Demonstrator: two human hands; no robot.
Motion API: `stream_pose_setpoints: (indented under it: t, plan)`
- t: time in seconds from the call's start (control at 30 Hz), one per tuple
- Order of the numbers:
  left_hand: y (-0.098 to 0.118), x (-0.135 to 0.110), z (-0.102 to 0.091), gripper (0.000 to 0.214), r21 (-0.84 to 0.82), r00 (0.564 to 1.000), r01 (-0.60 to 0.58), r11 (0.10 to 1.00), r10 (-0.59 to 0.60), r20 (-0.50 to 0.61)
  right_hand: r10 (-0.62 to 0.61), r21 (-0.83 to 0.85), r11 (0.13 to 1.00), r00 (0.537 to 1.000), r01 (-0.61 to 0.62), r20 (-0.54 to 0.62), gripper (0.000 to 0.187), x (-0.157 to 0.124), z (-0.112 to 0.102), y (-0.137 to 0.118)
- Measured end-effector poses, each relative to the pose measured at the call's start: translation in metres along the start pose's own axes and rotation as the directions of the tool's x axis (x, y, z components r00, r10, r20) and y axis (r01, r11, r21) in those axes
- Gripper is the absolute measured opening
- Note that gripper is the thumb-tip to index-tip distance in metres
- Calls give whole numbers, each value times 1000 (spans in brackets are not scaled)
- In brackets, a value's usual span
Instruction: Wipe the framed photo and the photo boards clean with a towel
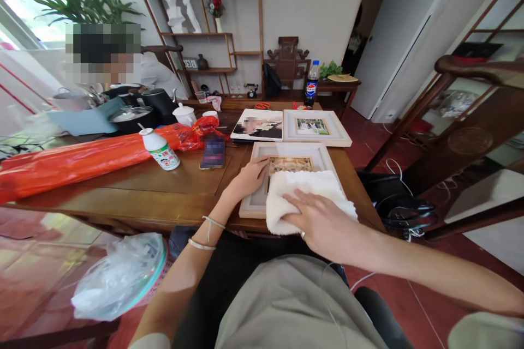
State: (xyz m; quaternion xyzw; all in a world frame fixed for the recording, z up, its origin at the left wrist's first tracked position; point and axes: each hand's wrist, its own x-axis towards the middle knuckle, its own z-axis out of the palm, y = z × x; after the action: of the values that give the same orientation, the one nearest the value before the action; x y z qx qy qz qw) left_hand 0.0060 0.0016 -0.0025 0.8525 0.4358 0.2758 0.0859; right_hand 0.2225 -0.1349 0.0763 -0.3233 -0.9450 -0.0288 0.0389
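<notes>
A light wooden picture frame lies flat at the table's near edge, with a sepia-toned picture inside it. My left hand rests on the frame's left side, its fingers stretched out flat. On the lower right of the frame, a fluffy white cloth is bunched under my right hand. The right fingers press into the cloth and grip a fold of it. The cloth covers much of the picture and the frame's near right corner.
Behind lie a second frame and a photo panel. A cola bottle, phone, white bottle and long red-wrapped bundle share the table. A person sits at far left. A lined bin stands below.
</notes>
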Motion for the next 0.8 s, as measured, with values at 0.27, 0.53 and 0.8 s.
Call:
stream_pose_setpoints:
  t: [0.27, 0.53, 0.8]
  plan:
    - [2, 5, 0, 39, 10, 1000, 8, 1000, -8, 4, 164, -77, 983, 986, -167, -39, 46, 15, 18, 28]
    - [0, 15, 0, 39, -25, 999, -38, 999, 38, 14, 239, -133, 961, 970, -243, -45, 46, 62, 26, 70]
    - [-3, 13, 2, 38, -35, 998, -55, 998, 54, -14, 89, -159, 984, 995, -82, 38, 32, 47, 7, 7]
